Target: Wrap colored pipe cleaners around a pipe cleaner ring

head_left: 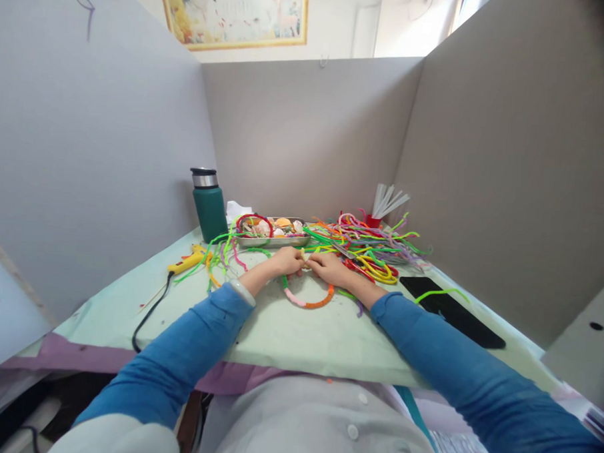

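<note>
Over the middle of the table, my left hand (286, 260) and my right hand (329, 268) meet, the fingers of both pinched closed at the far side of a ring wrapped in fuzzy pipe cleaner (306, 305). Its near arc hangs toward me and shows green, pale pink and orange stretches. A small pale yellow bit (304, 259) sits between the fingertips; its exact shape is hidden. Just behind the hands lie loose green and yellow pipe cleaners (326, 249).
A metal tray (276, 241) holds shells and a dark red ring (238, 225). To the left are a green bottle (209, 209) and a yellow glue gun (190, 260) with a black cord. On the right, a red cup (373, 221) of white sticks stands behind a black slab (453, 312). Grey partitions surround the table.
</note>
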A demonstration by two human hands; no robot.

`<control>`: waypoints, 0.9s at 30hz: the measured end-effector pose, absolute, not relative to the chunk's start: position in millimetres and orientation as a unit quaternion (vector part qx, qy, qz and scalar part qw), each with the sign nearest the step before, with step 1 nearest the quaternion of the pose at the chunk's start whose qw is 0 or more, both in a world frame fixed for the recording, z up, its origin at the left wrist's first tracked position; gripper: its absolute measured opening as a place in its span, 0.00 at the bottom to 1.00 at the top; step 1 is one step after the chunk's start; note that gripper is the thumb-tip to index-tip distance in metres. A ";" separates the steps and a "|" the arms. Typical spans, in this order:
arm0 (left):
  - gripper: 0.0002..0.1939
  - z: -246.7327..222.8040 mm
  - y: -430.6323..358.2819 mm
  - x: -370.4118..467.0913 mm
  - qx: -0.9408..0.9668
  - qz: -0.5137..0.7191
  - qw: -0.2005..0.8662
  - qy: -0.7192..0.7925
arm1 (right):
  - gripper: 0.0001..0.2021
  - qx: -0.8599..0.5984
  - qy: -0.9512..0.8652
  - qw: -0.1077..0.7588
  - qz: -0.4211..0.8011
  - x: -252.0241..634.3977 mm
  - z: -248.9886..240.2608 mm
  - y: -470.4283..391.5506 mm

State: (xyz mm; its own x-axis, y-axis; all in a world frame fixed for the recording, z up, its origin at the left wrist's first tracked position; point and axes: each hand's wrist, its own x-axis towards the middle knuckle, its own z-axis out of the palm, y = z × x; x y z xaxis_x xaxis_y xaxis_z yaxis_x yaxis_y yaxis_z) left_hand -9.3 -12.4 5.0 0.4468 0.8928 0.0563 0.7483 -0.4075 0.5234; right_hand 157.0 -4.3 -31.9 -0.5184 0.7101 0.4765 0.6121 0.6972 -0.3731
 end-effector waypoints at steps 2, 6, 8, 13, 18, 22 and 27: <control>0.09 4.2 -11.5 -9.6 0.824 0.169 0.214 0.497 | 0.13 -0.380 -0.869 0.308 0.077 156.9 -32.0 -4.0; 0.10 4.1 -11.6 -9.5 0.825 0.165 0.210 0.499 | 0.14 -0.382 -0.869 0.306 0.073 157.0 -32.4 -3.2; 0.10 4.5 -12.3 -9.5 0.822 0.165 0.212 0.503 | 0.14 -0.382 -0.869 0.306 0.072 157.2 -32.4 -3.2; 0.10 4.7 -12.4 -9.6 0.825 0.166 0.213 0.497 | 0.14 -0.374 -0.870 0.311 0.079 157.3 -31.7 -4.6; 0.10 5.3 -13.3 -9.3 0.821 0.166 0.214 0.503 | 0.14 -0.378 -0.868 0.311 0.083 157.1 -31.7 -4.9; 0.10 5.7 -15.0 -9.5 0.819 0.179 0.224 0.497 | 0.14 -0.375 -0.868 0.314 0.084 157.3 -32.0 -4.3; 0.09 4.8 -13.2 -10.1 0.810 0.190 0.243 0.499 | 0.15 -0.378 -0.861 0.325 0.099 158.0 -33.0 -3.8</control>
